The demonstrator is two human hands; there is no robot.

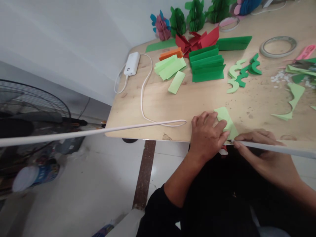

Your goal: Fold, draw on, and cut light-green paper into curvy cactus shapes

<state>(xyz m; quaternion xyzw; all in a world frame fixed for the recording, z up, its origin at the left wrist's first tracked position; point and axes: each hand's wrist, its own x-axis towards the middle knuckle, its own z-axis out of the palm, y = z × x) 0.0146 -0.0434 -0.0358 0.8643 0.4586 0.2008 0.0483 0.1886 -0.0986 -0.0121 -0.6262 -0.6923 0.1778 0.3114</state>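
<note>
A folded light green paper piece (225, 119) lies at the near edge of the wooden table (158, 102). My left hand (206, 133) presses on it from the left, fingers curled down over its near corner. My right hand (256, 140) rests at the table edge just right of the paper, its fingertips pinched at the paper's near corner. A white cable (81, 133) crosses in front of both hands.
Stacks of folded paper lie farther back: light green (170, 67), dark green (207, 64), orange (171, 53), red (197, 40). Curved green cut-outs (240, 74), tape rings (278, 46), a white power bank (131, 64) and paper decorations (177, 22) share the table. A fan (27, 112) stands on the floor at left.
</note>
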